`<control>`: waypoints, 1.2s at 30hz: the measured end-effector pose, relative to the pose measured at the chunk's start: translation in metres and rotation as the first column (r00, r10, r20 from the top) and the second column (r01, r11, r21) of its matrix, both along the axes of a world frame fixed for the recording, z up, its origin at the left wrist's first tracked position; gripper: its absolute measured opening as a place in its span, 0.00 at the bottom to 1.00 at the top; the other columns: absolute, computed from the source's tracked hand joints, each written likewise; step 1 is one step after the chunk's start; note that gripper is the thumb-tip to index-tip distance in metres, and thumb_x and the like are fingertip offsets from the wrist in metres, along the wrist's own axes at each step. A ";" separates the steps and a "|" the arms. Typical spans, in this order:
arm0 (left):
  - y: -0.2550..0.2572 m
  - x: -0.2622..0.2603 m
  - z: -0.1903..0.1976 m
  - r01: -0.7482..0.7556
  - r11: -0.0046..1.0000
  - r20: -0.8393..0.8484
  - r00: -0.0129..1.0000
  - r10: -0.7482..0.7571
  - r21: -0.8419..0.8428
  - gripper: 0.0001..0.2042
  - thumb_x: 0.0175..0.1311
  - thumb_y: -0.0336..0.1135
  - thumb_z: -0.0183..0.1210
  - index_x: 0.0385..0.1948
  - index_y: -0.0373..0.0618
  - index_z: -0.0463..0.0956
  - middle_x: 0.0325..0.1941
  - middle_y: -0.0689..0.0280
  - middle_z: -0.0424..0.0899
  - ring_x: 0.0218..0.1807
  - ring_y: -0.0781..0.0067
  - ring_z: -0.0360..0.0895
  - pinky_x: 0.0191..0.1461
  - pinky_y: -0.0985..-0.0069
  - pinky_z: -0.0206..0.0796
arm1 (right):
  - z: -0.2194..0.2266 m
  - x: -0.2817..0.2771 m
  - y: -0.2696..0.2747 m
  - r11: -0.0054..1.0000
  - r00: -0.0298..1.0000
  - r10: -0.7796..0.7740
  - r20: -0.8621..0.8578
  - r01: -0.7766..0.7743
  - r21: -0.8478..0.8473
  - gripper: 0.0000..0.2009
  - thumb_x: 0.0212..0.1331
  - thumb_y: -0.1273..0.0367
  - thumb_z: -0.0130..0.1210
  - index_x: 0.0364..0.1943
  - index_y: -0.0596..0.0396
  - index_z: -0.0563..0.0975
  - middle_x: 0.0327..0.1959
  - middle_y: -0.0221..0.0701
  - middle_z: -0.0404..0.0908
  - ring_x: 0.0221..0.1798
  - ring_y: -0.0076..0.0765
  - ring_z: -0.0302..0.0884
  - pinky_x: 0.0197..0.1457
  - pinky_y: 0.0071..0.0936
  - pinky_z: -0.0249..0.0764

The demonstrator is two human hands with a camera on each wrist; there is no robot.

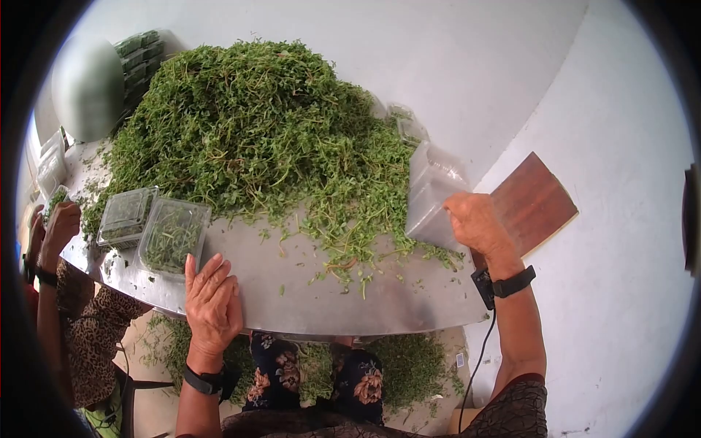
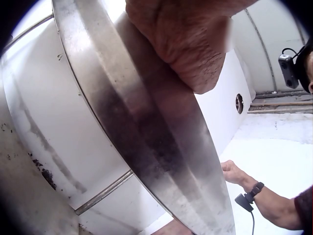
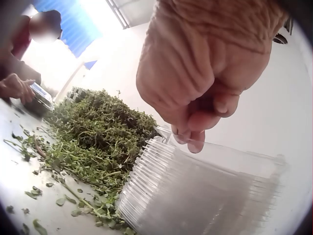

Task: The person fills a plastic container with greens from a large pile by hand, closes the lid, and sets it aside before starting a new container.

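My right hand (image 1: 478, 223) pinches the edge of a stack of clear plastic containers (image 1: 431, 197) at the table's right side. In the right wrist view, curled fingers of the right hand (image 3: 205, 68) hold the top rim of the nested containers (image 3: 195, 191). My left hand (image 1: 212, 296) lies with extended fingers at the table's front edge, its fingertips by a clear box of greens (image 1: 175, 237). In the left wrist view the left hand (image 2: 181, 44) is beside the metal table edge (image 2: 146, 122). A large heap of green stems (image 1: 248, 131) covers the table's back.
A closed box of greens (image 1: 125, 217) stands left of the nearer box. Another person's hand (image 1: 62, 223) holds a small container at far left. Stacked packs (image 1: 139, 66) stand behind the heap. A reddish-brown board (image 1: 533, 201) is right of the table. More greens (image 1: 412, 365) lie below.
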State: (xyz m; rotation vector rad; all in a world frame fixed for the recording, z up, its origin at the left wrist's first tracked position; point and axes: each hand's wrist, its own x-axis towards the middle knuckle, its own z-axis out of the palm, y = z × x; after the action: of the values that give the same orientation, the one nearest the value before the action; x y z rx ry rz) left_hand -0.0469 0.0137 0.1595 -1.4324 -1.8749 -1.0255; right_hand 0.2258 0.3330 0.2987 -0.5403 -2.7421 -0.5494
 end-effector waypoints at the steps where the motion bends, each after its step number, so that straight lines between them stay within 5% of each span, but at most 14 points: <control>1: 0.000 0.000 0.000 -0.001 1.000 -0.017 1.000 0.001 0.000 0.07 0.45 0.20 0.54 0.27 0.37 0.78 0.42 0.58 0.82 0.57 0.58 0.75 0.71 0.47 0.49 | 0.004 -0.001 -0.004 1.000 0.999 -0.026 -0.033 0.026 0.002 0.05 0.47 0.76 0.54 0.29 0.57 0.78 0.26 0.42 0.78 0.31 0.52 0.78 0.33 0.40 0.74; 15: 0.000 0.001 0.002 -0.006 1.000 0.015 1.000 0.006 0.000 0.06 0.48 0.19 0.54 0.27 0.36 0.78 0.40 0.58 0.83 0.55 0.57 0.76 0.71 0.47 0.49 | 0.015 0.000 -0.010 0.990 0.982 -0.106 -0.156 0.089 -0.114 0.05 0.52 0.76 0.52 0.32 0.59 0.78 0.31 0.44 0.81 0.33 0.53 0.79 0.37 0.42 0.75; 29: -0.001 0.000 0.003 -0.005 1.000 0.006 1.000 0.005 -0.008 0.06 0.46 0.20 0.55 0.26 0.38 0.78 0.40 0.59 0.82 0.55 0.59 0.76 0.71 0.48 0.51 | 0.016 -0.007 -0.012 0.982 0.991 -0.109 -0.074 0.120 0.150 0.05 0.51 0.73 0.57 0.25 0.59 0.73 0.25 0.41 0.77 0.29 0.48 0.78 0.33 0.40 0.74; 36: 0.000 0.001 0.002 -0.007 1.000 0.009 1.000 0.007 0.010 0.05 0.46 0.20 0.55 0.25 0.38 0.77 0.39 0.60 0.82 0.54 0.59 0.76 0.71 0.49 0.51 | 0.018 -0.003 -0.003 0.974 0.983 -0.150 -0.109 0.166 0.151 0.07 0.50 0.72 0.58 0.28 0.57 0.71 0.24 0.39 0.74 0.29 0.49 0.75 0.32 0.41 0.70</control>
State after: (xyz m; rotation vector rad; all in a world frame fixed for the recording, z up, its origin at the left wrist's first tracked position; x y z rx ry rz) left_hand -0.0459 0.0141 0.1616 -1.4170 -1.8770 -1.0382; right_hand 0.2230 0.3297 0.3165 -0.7294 -2.5497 -0.7532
